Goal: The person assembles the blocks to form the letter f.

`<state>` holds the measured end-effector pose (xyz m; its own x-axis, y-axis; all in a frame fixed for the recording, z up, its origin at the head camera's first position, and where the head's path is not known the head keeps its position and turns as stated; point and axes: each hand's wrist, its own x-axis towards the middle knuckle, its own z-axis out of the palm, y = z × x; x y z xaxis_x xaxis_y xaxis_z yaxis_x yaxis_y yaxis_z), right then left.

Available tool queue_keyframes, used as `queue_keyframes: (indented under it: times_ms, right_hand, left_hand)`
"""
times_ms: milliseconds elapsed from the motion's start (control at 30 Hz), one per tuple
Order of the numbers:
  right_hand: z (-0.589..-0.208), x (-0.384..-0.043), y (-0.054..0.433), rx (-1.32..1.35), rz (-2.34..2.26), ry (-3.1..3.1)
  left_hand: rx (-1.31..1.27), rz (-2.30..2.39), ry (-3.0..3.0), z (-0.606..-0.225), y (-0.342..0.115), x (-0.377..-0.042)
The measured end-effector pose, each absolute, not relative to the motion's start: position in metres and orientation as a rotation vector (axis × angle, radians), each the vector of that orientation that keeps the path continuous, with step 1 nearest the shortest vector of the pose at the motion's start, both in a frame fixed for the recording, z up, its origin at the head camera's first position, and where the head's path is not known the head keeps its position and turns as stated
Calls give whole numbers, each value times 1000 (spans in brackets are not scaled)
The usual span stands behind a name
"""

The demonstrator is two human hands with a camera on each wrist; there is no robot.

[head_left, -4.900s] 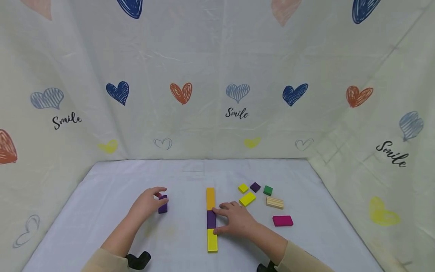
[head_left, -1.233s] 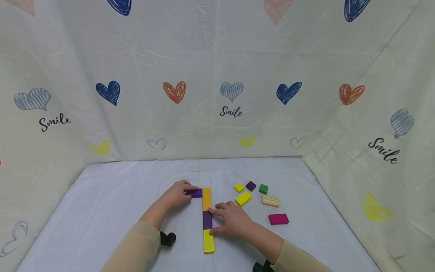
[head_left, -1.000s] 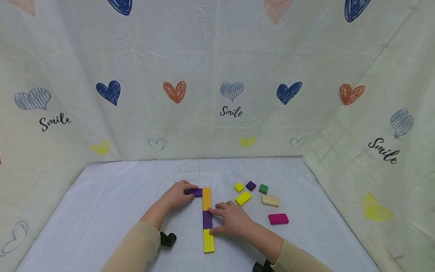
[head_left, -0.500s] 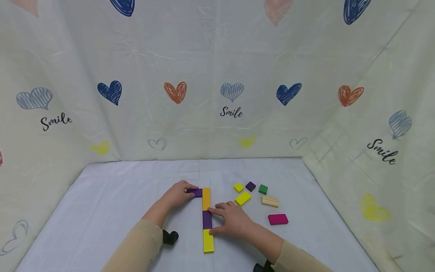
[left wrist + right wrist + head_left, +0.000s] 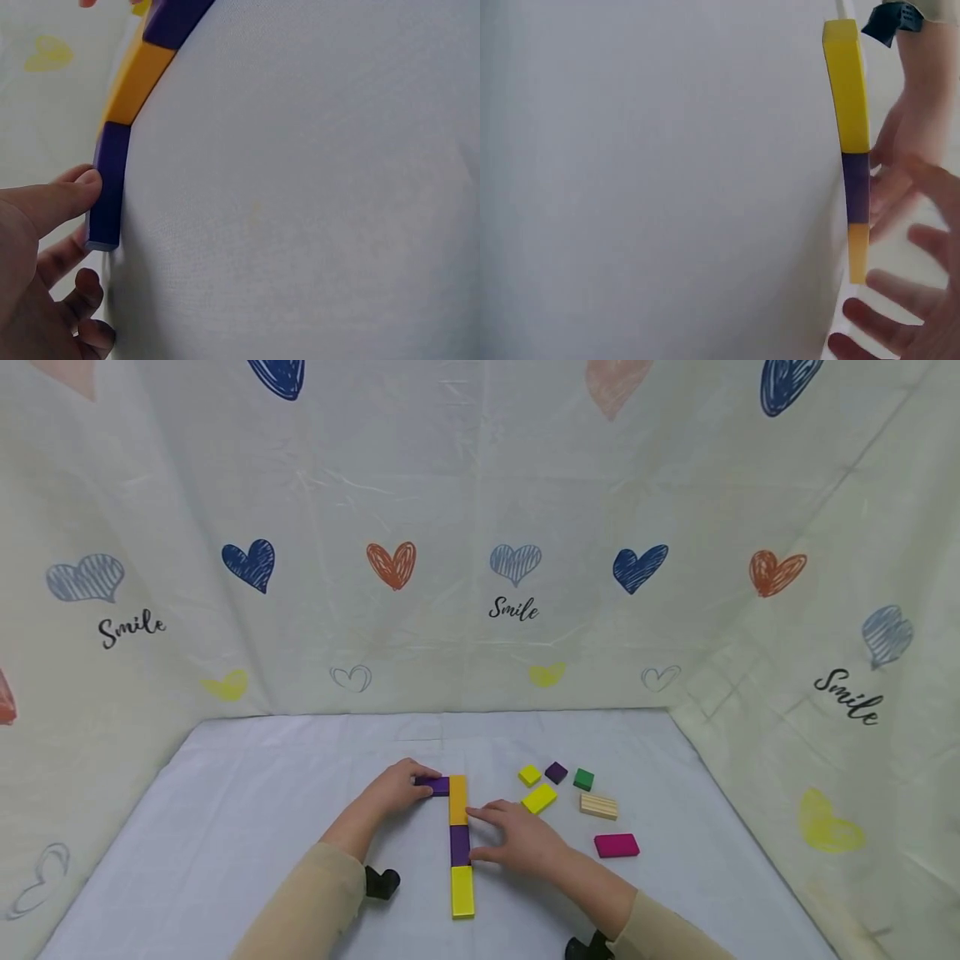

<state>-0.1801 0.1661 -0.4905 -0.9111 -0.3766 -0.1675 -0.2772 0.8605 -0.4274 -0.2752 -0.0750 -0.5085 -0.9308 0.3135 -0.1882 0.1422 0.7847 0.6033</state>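
Observation:
My left hand point(image 5: 393, 789) pinches a purple block point(image 5: 439, 787) between thumb and fingers; in the left wrist view the thumb lies on the long side of that block point(image 5: 111, 184). Its end meets the left side of an orange block point(image 5: 457, 802) at the far end of a straight column. Below the orange one come a second purple block point(image 5: 460, 846) and a yellow block point(image 5: 462, 893), end to end. My right hand point(image 5: 521, 839) is at the column's right side, fingers spread and extended, the index fingertip by the orange block and the thumb tip by the second purple block.
To the right lie a small yellow block point(image 5: 529, 775), a small purple block point(image 5: 556, 772), a green block point(image 5: 583, 779), a longer yellow block point(image 5: 539, 798), a ridged wooden block point(image 5: 598, 807) and a magenta block point(image 5: 617, 845). A heart-printed cloth point(image 5: 450, 635) hangs behind the white tabletop point(image 5: 247, 827).
My left hand has brought the purple block from the left to the orange block's side. In the last half second the right hand has shifted slightly away and up along the column.

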Motion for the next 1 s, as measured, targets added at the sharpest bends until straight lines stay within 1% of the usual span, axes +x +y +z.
queue_keyframes:
  times_ms: [333, 700, 833, 1000]
  right_hand:
    - [-482, -193, 193, -525, -662, 2864]
    - [-472, -215, 244, -410, -668, 2897]
    - [-470, -225, 260, -421, -659, 2878]
    - [-470, -235, 268, -485, -564, 2847]
  left_hand:
    - [344, 896, 2684, -511, -74, -277]
    - [348, 916, 2665, -511, -75, -279]
    - [348, 924, 2658, -510, -74, -279]
    - [353, 935, 2652, -510, -75, -280]
